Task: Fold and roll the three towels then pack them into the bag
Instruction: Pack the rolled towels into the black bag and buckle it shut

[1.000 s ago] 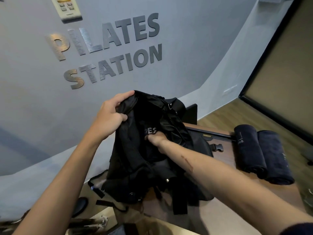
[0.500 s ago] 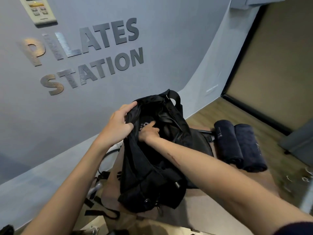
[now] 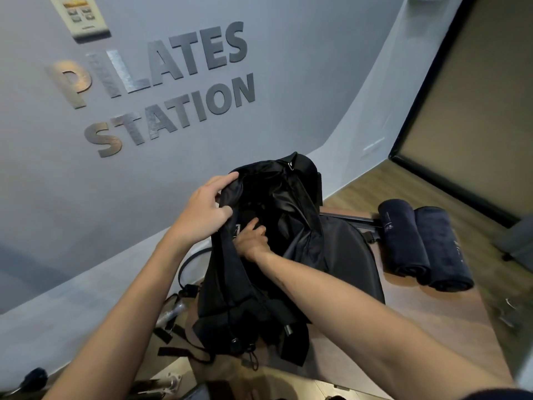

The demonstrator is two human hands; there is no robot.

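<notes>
Black bag [image 3: 253, 284] gripped by left hand [image 3: 202, 210]; right hand [image 3: 251, 241] fingers unclear; wall lettering [image 3: 161, 85] reads "PILATES STATION".

bag [image 3: 245, 284]: black | rolled towels [image 3: 424, 243]: navy | wall [image 3: 288, 82]: grey-blue | lettering [image 3: 161, 85]: brushed grey

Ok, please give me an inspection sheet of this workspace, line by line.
Surface: brown table, bag and towels on it.
Job's things: black bag held open; two rolled navy towels side by side to its right; a third cannot be made out.
Clutter: metal fittings at the near-left edge.
Grip: left hand grips the bag's rim; right hand is inside the opening, fingers hidden.
Cables: black straps hang at the left.
Surroundings: grey wall with PILATES STATION lettering, wall remote, wooden floor.
</notes>
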